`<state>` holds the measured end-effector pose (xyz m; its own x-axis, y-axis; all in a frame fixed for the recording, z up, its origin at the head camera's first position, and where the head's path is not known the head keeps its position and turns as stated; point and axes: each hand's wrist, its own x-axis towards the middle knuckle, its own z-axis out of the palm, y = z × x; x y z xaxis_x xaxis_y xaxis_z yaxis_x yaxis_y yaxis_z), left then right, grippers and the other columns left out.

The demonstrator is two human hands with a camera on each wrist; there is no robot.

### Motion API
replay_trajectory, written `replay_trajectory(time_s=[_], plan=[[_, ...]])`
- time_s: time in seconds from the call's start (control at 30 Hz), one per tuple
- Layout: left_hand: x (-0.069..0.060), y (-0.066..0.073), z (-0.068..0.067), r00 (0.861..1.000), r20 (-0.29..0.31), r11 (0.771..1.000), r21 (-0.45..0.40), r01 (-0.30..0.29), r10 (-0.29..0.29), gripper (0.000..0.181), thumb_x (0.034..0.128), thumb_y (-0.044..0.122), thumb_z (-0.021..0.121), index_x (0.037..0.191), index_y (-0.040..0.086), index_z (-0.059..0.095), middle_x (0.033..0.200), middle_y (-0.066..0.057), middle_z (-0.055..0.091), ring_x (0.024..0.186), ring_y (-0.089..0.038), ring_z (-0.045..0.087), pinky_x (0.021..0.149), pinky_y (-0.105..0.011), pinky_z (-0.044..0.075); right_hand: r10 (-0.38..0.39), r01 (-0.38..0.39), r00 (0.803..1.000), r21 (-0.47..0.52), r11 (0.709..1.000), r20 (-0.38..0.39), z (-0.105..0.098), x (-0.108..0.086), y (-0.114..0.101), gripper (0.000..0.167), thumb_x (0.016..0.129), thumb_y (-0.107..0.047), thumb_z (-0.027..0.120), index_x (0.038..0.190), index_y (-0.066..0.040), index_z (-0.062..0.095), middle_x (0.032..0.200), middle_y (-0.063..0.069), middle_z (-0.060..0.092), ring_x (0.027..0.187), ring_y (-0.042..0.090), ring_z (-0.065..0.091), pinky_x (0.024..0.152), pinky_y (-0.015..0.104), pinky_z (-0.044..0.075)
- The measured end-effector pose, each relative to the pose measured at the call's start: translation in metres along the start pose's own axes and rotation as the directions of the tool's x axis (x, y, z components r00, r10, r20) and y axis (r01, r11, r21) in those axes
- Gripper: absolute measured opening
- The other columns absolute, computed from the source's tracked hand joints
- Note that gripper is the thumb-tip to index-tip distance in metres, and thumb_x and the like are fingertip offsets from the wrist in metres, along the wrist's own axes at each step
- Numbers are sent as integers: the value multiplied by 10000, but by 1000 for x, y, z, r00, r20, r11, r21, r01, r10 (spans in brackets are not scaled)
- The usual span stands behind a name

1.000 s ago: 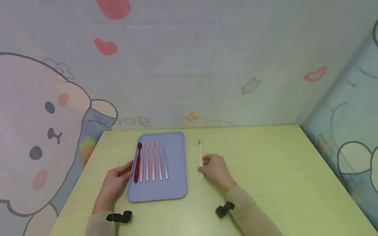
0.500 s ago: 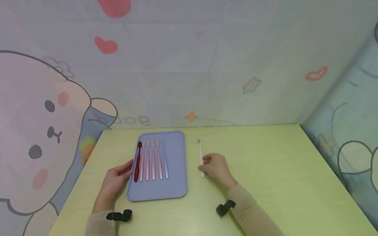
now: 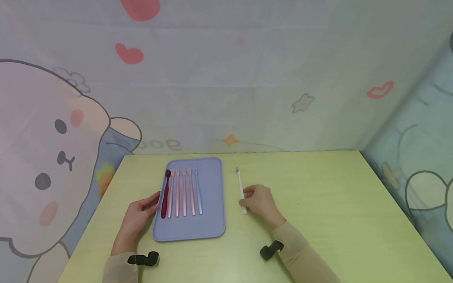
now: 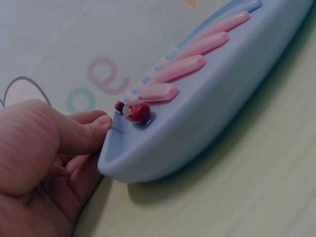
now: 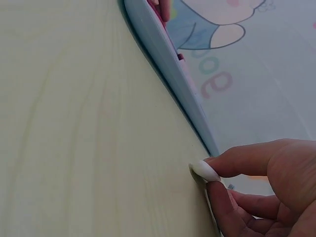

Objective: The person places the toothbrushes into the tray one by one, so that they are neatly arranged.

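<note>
My right hand (image 3: 260, 202) pinches a white toothbrush (image 3: 239, 181) between thumb and fingers, to the right of the tray. Its bristle end points away from me, and in the right wrist view the white handle end (image 5: 205, 170) lies low at the table surface. With thumb and fingers, my left hand (image 3: 136, 220) holds the left rim of a blue-purple tray (image 3: 189, 230). On that tray lie a dark red toothbrush (image 3: 164, 196) nearest the left hand, several pink toothbrushes (image 3: 184, 196) and one light blue toothbrush (image 3: 199, 194), side by side in a row.
The tray's right part, beside the light blue toothbrush, is bare. A yellow-green table (image 3: 318, 188) extends to the right of the right hand. Behind it hangs a cloth backdrop (image 3: 212, 78) with cartoon prints. Black wrist straps (image 3: 143, 258) sit over both sleeves.
The white toothbrush has turned slightly, its head going a little left and its handle end a little right. My left hand and the tray stay in place.
</note>
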<state>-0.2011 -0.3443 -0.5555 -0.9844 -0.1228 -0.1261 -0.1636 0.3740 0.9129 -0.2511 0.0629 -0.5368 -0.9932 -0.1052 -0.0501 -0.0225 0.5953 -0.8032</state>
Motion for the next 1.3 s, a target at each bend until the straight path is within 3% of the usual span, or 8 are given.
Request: replay_trajectory(time_s=[0.3,0.57,1.03,1.3], plan=[[1,2,3,1000,8,1000,2,2,-2,503,1053,24,647,1546,36,546,1492,-177,583,1520,-318,419,1264,-492,293,1,-1,1000,18,1000,-1,-5,0,3,402,769,-72,879,1145,36,784,891,26,764,806,157,708,718,307,593],[3,1,1,1000,6,1000,-4,8,-8,502,1056,18,638,1549,43,545,1501,-172,578,1525,-323,416,1266,-499,290,40,-40,999,98,994,6,-7,2,3,412,799,-98,900,1176,22,785,937,35,774,862,168,719,763,305,600],[3,0,1,1000,10,1000,-10,7,-7,505,1055,33,659,1546,51,548,1493,-151,586,1480,-250,456,1211,-418,353,60,-68,997,168,983,48,-7,2,7,411,822,-82,886,1192,48,763,977,66,777,880,179,721,748,298,615],[3,-1,0,1000,9,1000,-22,8,-7,502,1055,25,651,1546,40,545,1491,-161,587,1494,-268,441,1220,-434,346,57,-67,997,201,977,56,-7,4,8,426,829,-73,885,1212,57,753,998,85,777,901,189,723,775,307,620]])
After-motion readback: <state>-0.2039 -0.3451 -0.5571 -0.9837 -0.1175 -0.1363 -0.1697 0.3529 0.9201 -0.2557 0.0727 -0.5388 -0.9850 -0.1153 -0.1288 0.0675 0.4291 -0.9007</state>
